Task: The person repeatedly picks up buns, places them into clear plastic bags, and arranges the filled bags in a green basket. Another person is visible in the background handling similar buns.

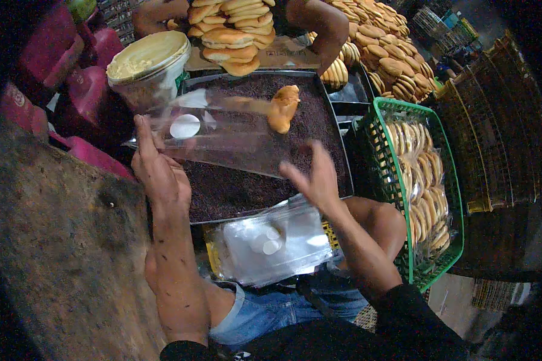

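My left hand [162, 167] grips one end of a clear plastic bag [235, 140] bearing a white round mark. Stretched to the right, the bag hangs over a metal tray [350, 173] filled with dark brown sprinkles [253, 194]. My right hand [316, 178], blurred by motion, has its thumb and fingers apart at the bag's far end; whether it touches the film is unclear. A piece of golden bread [284, 109] is over the tray, just beyond the bag. Across my lap, under the tray's near edge, is a stack of flat clear bags [293, 234].
A tub of pale cream spread [149, 54] stands at the tray's back left. Behind the tray are stacked buns [235, 43] and another person's arms [320, 27]. A green crate [456, 225] of bagged buns stands right, below piled buns [388, 54]. A worn wooden surface [72, 239] lies left.
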The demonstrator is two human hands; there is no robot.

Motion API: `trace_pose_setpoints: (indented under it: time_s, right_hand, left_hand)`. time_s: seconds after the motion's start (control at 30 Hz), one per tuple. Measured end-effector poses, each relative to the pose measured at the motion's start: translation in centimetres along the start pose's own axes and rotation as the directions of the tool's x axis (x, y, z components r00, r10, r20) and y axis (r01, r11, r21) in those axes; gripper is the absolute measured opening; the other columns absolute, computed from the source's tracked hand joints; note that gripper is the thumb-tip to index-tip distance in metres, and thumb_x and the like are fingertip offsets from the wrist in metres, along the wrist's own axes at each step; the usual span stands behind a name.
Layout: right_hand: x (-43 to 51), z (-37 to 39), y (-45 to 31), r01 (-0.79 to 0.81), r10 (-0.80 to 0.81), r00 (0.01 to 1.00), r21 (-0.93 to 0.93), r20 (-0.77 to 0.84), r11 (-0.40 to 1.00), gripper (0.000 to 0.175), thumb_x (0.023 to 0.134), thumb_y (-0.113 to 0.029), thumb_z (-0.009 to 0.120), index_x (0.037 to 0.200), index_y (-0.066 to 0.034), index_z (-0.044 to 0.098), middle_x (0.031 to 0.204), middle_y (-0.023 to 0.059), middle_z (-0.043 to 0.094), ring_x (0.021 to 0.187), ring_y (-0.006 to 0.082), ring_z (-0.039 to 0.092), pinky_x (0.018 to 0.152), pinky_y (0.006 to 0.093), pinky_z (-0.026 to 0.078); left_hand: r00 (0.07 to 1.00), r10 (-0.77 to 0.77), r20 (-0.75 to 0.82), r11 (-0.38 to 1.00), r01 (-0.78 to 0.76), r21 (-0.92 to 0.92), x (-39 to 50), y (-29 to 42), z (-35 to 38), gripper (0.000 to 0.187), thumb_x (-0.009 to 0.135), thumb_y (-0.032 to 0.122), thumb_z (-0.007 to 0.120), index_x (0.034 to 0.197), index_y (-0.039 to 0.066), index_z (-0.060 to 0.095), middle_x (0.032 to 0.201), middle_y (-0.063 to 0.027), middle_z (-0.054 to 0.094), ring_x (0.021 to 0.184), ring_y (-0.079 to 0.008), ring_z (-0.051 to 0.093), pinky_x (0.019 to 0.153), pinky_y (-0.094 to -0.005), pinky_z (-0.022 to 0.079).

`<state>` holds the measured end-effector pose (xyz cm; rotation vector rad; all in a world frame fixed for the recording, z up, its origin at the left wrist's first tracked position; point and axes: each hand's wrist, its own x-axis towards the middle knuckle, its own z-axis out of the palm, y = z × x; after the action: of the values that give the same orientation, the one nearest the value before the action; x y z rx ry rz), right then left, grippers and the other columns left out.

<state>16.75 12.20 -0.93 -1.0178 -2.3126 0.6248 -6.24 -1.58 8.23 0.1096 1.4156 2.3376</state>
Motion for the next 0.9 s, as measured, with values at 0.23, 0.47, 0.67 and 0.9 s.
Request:
trace_pose_setpoints:
  time_s: [0.23, 0.47, 0.67, 0.9]
  right_hand:
    - [9.7, 6.3, 4.2, -0.383, 0.34, 0.919, -0.246, -0.2, 0.891, 0.068, 0.076, -0.055, 0.074, 0.115, 0.0003, 0.06, 0.119, 0.0199, 0.058, 0.11, 0.0405, 0.055, 0.09, 0.0533, 0.046]
    - [5.6, -3.5, 7.8, -0.498, 0.523, 0.826, 0.707, 0.209, 0.503, 0.026, 0.088, -0.025, 0.062, 0.104, -0.0049, 0.066, 0.088, 0.002, 0.067, 0.082, 0.0137, 0.063, 0.075, 0.029, 0.048]
    - [2.5, -9.4, 2.5, -0.459, 0.49, 0.782, 0.888, 0.386, 0.033, 0.045, 0.09, -0.037, 0.059, 0.119, -0.0025, 0.061, 0.109, 0.014, 0.069, 0.096, 0.0286, 0.067, 0.087, 0.0428, 0.052]
    - [0.6, -9.9, 0.2, -0.311, 0.444, 0.836, 0.945, 0.323, -0.102, 0.036, 0.095, -0.028, 0.056, 0.12, -0.002, 0.062, 0.112, 0.0116, 0.069, 0.101, 0.025, 0.067, 0.088, 0.0385, 0.052]
  left_hand:
    - [0.992, 0.119, 0.034, 0.993, -0.119, -0.008, 1.2, -1.1, -0.1, 0.056, 0.1, 0.051, 0.051, 0.115, -0.003, 0.06, 0.107, -0.0161, 0.068, 0.09, -0.023, 0.068, 0.07, -0.037, 0.061]
    - [0.991, 0.131, 0.009, 0.988, -0.131, 0.08, 1.0, -1.0, 0.6, 0.053, 0.101, 0.052, 0.047, 0.092, 0.001, 0.058, 0.114, -0.0197, 0.066, 0.103, -0.028, 0.066, 0.076, -0.0378, 0.06]
    - [0.963, 0.251, 0.102, 0.918, -0.27, 0.289, 1.6, -3.6, 0.6, 0.057, 0.102, 0.054, 0.042, 0.088, -0.001, 0.052, 0.122, -0.0225, 0.063, 0.117, -0.0335, 0.061, 0.081, -0.0402, 0.06]
    - [0.887, 0.229, 0.401, 0.923, -0.329, 0.202, -1.3, -6.3, 2.4, 0.075, 0.1, 0.063, 0.033, 0.126, -0.004, 0.054, 0.118, -0.0212, 0.064, 0.114, -0.0335, 0.063, 0.081, -0.0432, 0.061]
